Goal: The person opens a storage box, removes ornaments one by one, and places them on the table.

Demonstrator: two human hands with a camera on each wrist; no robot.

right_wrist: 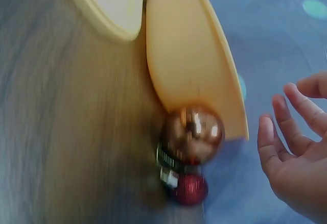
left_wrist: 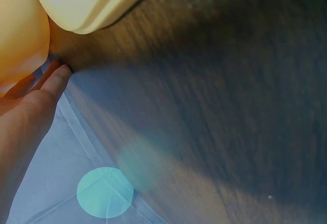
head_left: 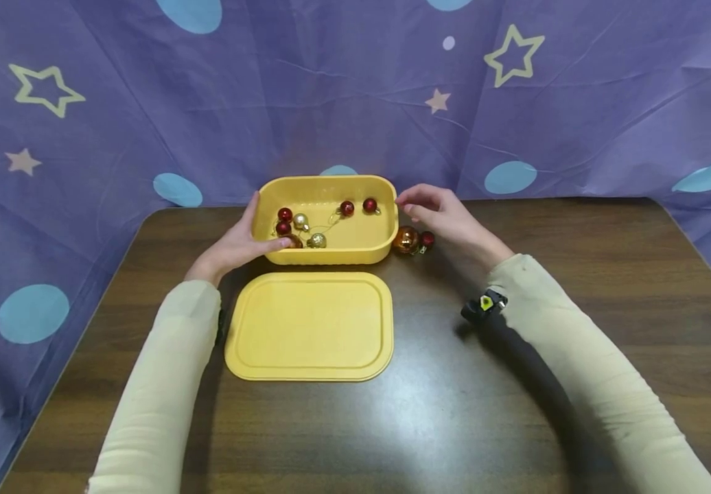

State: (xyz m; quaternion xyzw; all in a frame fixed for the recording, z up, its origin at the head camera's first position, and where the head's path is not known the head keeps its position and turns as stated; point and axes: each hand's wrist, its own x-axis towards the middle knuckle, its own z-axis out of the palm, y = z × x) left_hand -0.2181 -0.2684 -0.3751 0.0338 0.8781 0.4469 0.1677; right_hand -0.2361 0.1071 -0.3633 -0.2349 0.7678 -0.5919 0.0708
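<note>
A yellow plastic container (head_left: pixel 331 256) stands toward the back of the table, with several small red and gold baubles inside, among them a red bauble (head_left: pixel 346 208) and a gold bauble (head_left: pixel 316 240). My left hand (head_left: pixel 241 240) grips its left end, thumb over the rim and fingers along the outer wall. Beside the right end my right hand (head_left: pixel 448 219) hovers with loosely bent fingers; the right wrist view shows nothing in it. Below that hand, a shiny copper bauble (right_wrist: pixel 193 134) and a small red bauble (right_wrist: pixel 189 189) lie on the table against the container's right side.
A flat yellow lid (head_left: pixel 309 326) lies on the wooden table (head_left: pixel 454 412) in front of the container. Behind the table's back edge hangs a purple cloth (head_left: pixel 355 103) with stars and blue spots. A small black device (head_left: pixel 484 304) sits at the right wrist.
</note>
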